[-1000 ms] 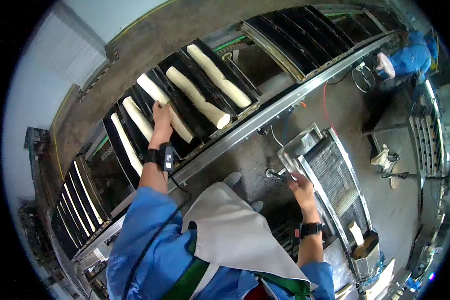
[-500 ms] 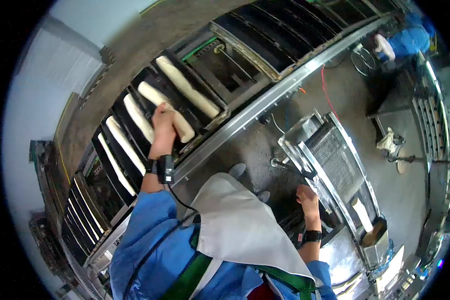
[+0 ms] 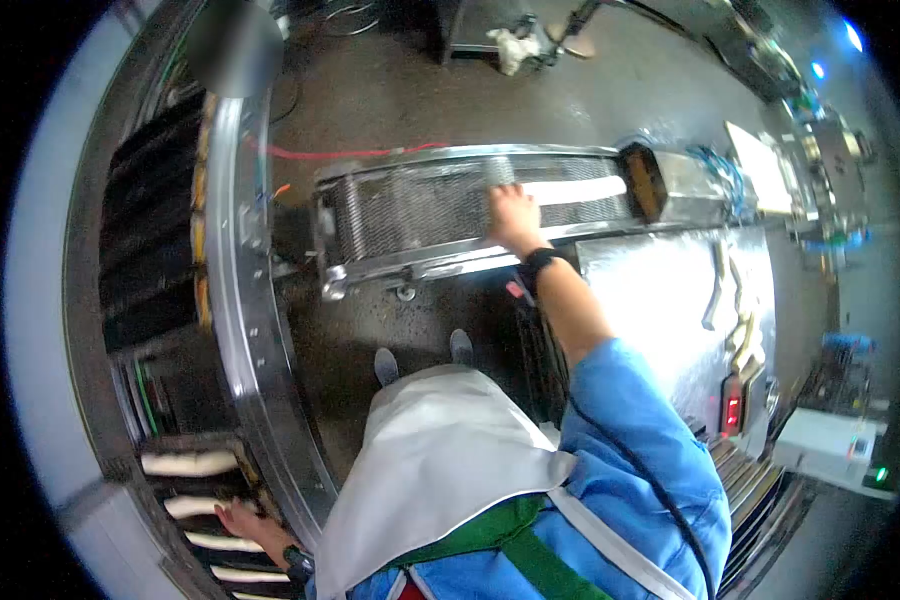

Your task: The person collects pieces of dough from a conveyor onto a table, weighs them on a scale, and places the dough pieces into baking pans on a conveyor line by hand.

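Observation:
My right hand (image 3: 513, 216) reaches over the mesh conveyor (image 3: 420, 205), its fingers curled at the near end of a long pale dough strip (image 3: 580, 190) that lies along the belt. That end is hidden under the fingers. At lower left, my left hand (image 3: 250, 525) is at the right end of another dough strip (image 3: 195, 507) in a black grooved tray (image 3: 255, 480). Its fingers are slightly apart and touch or nearly touch the dough. Further dough strips (image 3: 190, 463) lie in neighbouring grooves.
A steel rail (image 3: 245, 330) runs beside the trays on my left. A steel table (image 3: 640, 290) at right carries dough pieces (image 3: 740, 330) and a red-digit display (image 3: 733, 410). A red hose (image 3: 340, 154) crosses the floor behind the conveyor. Empty black trays (image 3: 155, 230) stand farther along.
My view has turned right toward the conveyor. My right hand has moved from beside the conveyor onto the dough strip there. My left hand has slid from the middle of its strip to the end.

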`<state>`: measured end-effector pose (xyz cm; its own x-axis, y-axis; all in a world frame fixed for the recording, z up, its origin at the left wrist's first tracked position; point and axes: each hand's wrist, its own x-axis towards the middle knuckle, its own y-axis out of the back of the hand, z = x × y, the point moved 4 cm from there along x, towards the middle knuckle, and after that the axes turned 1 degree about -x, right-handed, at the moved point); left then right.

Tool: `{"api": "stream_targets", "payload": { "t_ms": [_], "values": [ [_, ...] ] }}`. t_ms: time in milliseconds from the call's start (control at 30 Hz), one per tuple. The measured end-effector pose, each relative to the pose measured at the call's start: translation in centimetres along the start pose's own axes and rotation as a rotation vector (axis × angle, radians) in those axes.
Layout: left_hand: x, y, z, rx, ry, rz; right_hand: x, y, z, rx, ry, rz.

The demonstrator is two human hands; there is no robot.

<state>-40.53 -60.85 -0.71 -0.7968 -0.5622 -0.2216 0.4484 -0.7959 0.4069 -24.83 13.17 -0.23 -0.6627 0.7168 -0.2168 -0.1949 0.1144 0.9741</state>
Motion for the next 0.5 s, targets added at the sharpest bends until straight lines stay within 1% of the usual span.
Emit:
{"api": "stream_targets", "payload": {
  "t_ms": [33,67,100,133,167,200,233,267,300,333,367,400,433,467,500],
  "values": [
    [-0.2,-0.6,1.2,0.069,-0.129,0.051,0.3,-0.1,0.2,-0.093,0.033,-0.078],
    [-0.2,-1.9,2.7,0.113,-0.24,0.061,0.1,0.2,-0.7,-0.147,0.066,-0.062],
    [-1.0,-3.7,4.0,0.102,-0.32,0.026,-0.2,0.0,-1.3,-0.2,0.105,-0.047],
    [-2.5,-6.1,5.8,0.015,-0.384,-0.018,-0.2,-0.6,-1.9,-0.18,0.125,0.019],
    [-3.4,-8.1,7.1,-0.044,-0.394,-0.118,-0.5,-0.7,-1.9,-0.161,0.144,0.089],
    [-4.4,-10.1,8.4,-0.103,-0.396,-0.219,-1.1,0.0,-1.5,0.048,0.101,0.09],
    [-6.8,-12.7,10.3,0.009,-0.474,-0.275,-2.2,1.2,-0.5,0.258,0.053,0.099],
    [-8.1,-15.0,11.1,-0.002,-0.493,-0.316,-3.7,2.5,1.4,0.581,0.015,0.202],
    [-9.6,-17.5,11.8,0.033,-0.516,-0.404,-5.5,3.3,3.8,0.894,-0.019,0.316],
    [-11.6,-19.8,12.3,0.068,-0.539,-0.493,-7.6,4.1,6.7,1.132,-0.03,0.535],
    [-14.1,-21.6,12.9,0.048,-0.556,-0.55,-10.2,4.4,10.1,1.309,-0.15,0.577],
    [-17.2,-23.4,13.6,0.067,-0.547,-0.594,-13.4,4.4,13.2,1.515,-0.228,0.677],
    [-19.7,-25.7,13.9,0.084,-0.531,-0.643,-16.2,2.5,16.2,1.514,-0.463,0.612],
    [-20.6,-28.4,13.5,0.076,-0.505,-0.702,-19.4,1.7,18.6,1.622,-0.542,0.733],
    [-21.4,-30.2,13.0,0.076,-0.478,-0.751,-22.5,-0.1,20.9,1.826,-0.624,0.727]
  ]
}}
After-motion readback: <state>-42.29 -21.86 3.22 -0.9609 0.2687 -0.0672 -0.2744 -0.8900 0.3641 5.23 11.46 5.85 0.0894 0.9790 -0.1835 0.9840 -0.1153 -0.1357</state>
